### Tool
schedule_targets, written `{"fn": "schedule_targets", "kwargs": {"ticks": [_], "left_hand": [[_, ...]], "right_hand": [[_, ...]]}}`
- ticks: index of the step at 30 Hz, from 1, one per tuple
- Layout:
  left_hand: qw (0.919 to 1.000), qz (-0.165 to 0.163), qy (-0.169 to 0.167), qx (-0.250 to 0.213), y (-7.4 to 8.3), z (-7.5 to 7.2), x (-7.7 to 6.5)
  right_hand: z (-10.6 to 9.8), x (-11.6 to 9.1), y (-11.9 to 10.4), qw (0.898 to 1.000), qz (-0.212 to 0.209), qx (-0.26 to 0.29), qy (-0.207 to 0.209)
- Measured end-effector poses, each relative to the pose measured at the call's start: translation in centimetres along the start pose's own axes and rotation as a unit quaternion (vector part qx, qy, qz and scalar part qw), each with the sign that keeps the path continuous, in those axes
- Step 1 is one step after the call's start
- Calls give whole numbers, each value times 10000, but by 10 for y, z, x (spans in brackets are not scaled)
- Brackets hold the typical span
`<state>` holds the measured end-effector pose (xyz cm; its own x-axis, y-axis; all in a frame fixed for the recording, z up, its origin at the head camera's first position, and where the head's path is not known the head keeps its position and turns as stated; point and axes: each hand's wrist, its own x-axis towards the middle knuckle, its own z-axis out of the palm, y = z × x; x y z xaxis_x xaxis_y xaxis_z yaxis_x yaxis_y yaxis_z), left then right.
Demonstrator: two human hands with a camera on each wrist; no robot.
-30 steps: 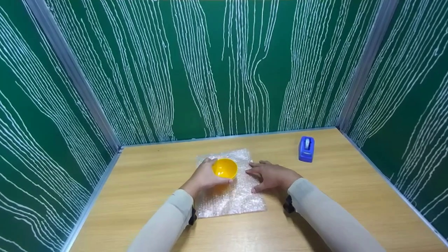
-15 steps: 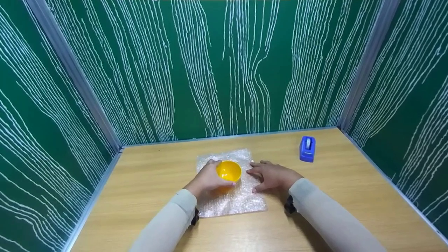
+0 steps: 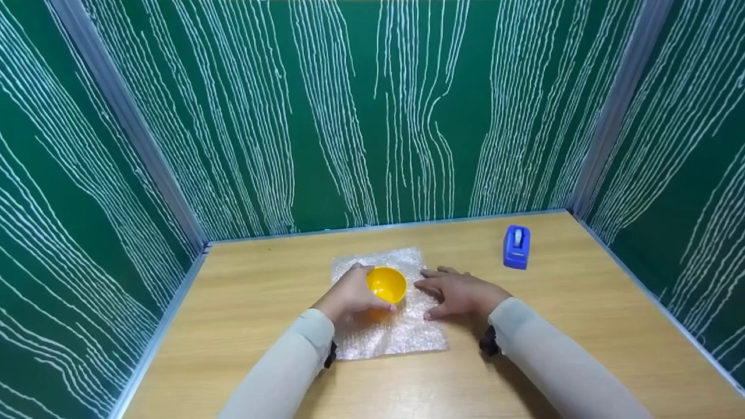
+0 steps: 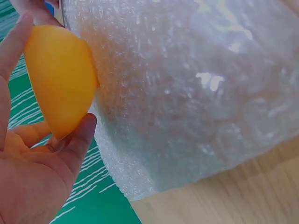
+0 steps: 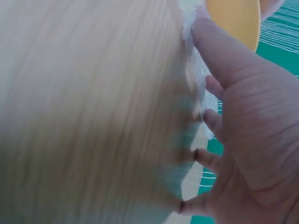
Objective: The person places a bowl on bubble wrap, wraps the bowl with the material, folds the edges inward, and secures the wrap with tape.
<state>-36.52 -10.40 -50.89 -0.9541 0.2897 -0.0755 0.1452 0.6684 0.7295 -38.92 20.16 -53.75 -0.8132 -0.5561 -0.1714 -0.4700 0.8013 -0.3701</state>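
Note:
A yellow bowl (image 3: pixel 389 284) stands upright on a sheet of bubble wrap (image 3: pixel 401 340), its hollow side up. My left hand (image 3: pixel 351 294) grips it from the left, thumb on the near side and fingers round the far side. In the left wrist view the bowl (image 4: pixel 63 79) sits between thumb and fingers, its base against the bubble wrap (image 4: pixel 187 102). At the sheet's right edge rests my right hand (image 3: pixel 463 294), fingers spread and tips down. The right wrist view shows the thumb tip of that hand (image 5: pixel 257 116) at the bubble wrap's edge (image 5: pixel 205 84).
A blue tape dispenser (image 3: pixel 516 247) stands at the back right of the wooden table (image 3: pixel 262 302). Green walls (image 3: pixel 326 116) with white wavy lines enclose the table at the back and both sides, with grey metal posts (image 3: pixel 611 110) in the corners.
My left hand has shifted the bowl slightly to the right over the bubble wrap. The right hand keeps its place at the sheet's edge; the head view has turned a little.

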Motion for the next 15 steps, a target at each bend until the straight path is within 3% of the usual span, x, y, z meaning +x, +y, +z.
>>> {"fn": "schedule_targets", "kwargs": {"ticks": [9, 15], "left_hand": [[9999, -39, -47, 100, -1, -1, 0], [9997, 122, -120, 198, -1, -8, -1]], "right_hand": [[-3, 0, -1, 9997, 60, 138, -170], [-9, 3, -3, 9996, 96, 98, -228]]}}
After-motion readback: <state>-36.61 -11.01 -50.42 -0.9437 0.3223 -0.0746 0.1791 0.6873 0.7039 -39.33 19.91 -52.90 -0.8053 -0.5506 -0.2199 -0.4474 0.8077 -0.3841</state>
